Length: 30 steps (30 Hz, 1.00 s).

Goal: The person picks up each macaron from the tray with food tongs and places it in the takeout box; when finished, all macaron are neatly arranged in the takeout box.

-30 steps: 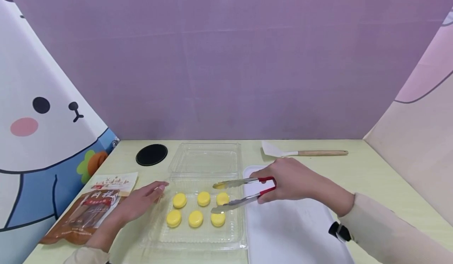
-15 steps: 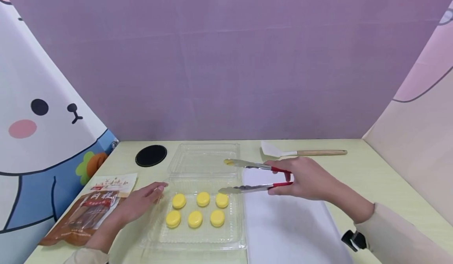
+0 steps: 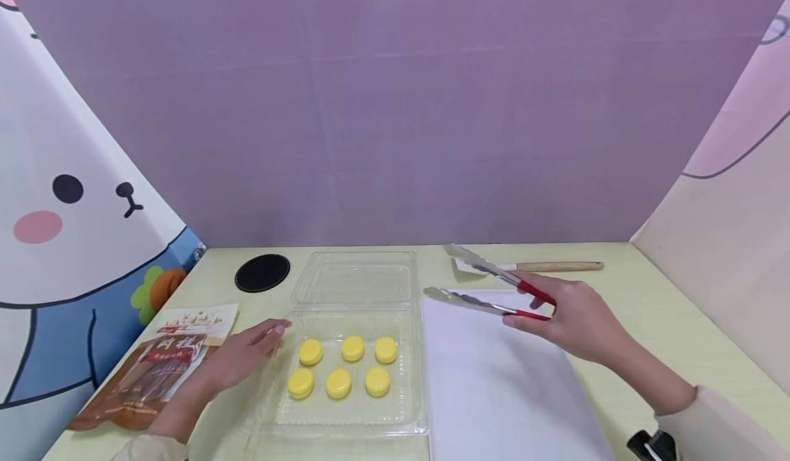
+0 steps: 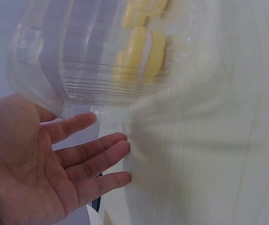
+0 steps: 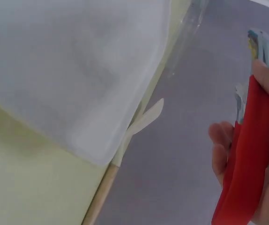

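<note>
My right hand (image 3: 583, 317) grips a pair of tongs (image 3: 521, 285) by the red handles, over the far part of a white tray (image 3: 494, 372). The metal arms stand spread with nothing between them. In the right wrist view the red handles (image 5: 247, 154) lie along the thumb. My left hand (image 3: 237, 358) rests at the left edge of a clear plastic box (image 3: 407, 413), its fingers extended. The left wrist view shows the fingers (image 4: 92, 161) by the box wall, the thumb partly hidden. Several yellow macarons (image 3: 338, 383) sit in two rows inside the box.
The box's clear lid (image 3: 354, 279) lies folded back behind it. A black round coaster (image 3: 262, 273) is at the back left, a brown snack packet (image 3: 154, 372) beside my left forearm. Behind the tray lies a white spatula with a wooden handle (image 3: 558, 267).
My right hand has carried the tongs from above the macarons rightward and back, over the tray. My left hand has stayed in place, and the macarons lie as before.
</note>
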Motion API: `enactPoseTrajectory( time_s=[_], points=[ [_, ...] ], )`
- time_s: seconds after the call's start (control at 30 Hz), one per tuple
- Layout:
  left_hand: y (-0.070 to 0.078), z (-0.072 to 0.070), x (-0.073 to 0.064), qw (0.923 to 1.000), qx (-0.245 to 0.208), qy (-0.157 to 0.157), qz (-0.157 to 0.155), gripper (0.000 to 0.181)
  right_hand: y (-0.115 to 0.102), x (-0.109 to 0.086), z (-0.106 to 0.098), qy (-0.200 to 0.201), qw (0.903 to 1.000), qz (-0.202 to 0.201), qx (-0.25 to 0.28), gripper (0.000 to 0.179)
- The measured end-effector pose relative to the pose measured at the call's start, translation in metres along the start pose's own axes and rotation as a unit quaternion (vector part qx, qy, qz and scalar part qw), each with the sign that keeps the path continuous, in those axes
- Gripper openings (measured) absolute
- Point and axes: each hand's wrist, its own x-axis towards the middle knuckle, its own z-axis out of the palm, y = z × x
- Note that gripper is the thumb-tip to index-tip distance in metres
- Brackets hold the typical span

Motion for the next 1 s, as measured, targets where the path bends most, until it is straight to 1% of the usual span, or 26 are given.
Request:
enactPoseTrajectory(
  time_s=[0.07,0.13,0.3,0.4,0.5,0.63,0.73,0.87,1.0],
  points=[
    [0.000,0.000,0.000,1.0000,0.000,0.002,0.004,0.059,0.004,-0.004,0.000,0.015,0.9997,0.017,0.001,0.071],
    [0.000,0.000,0.000,1.0000,0.000,0.002,0.003,0.059,0.008,-0.008,0.000,0.030,0.9990,0.034,0.005,0.069],
    [0.000,0.000,0.001,1.0000,0.001,0.000,-0.001,0.061,0.019,-0.018,-0.002,0.058,0.9938,0.095,-0.004,0.065],
    [0.000,0.001,0.001,1.0000,0.003,0.001,-0.002,0.061,0.025,-0.025,-0.004,0.067,0.9895,0.127,-0.016,0.063],
    [0.000,0.001,0.002,1.0000,0.004,0.002,-0.001,0.060,0.032,-0.032,-0.008,0.065,0.9855,0.155,-0.022,0.064],
    [0.000,0.001,0.001,1.0000,0.003,0.003,0.000,0.059,0.041,-0.041,-0.013,0.042,0.9790,0.196,-0.037,0.071],
    [0.000,0.001,0.001,1.0000,0.003,0.003,-0.001,0.060,0.047,-0.046,-0.019,0.005,0.9729,0.227,-0.042,0.078],
    [0.001,0.001,0.001,1.0000,0.003,0.004,-0.001,0.060,0.057,-0.052,-0.025,-0.036,0.9652,0.254,-0.049,0.084],
    [0.000,0.001,0.001,1.0000,0.001,0.005,0.000,0.059,0.067,-0.058,-0.027,-0.057,0.9595,0.271,-0.055,0.085]
  ],
)
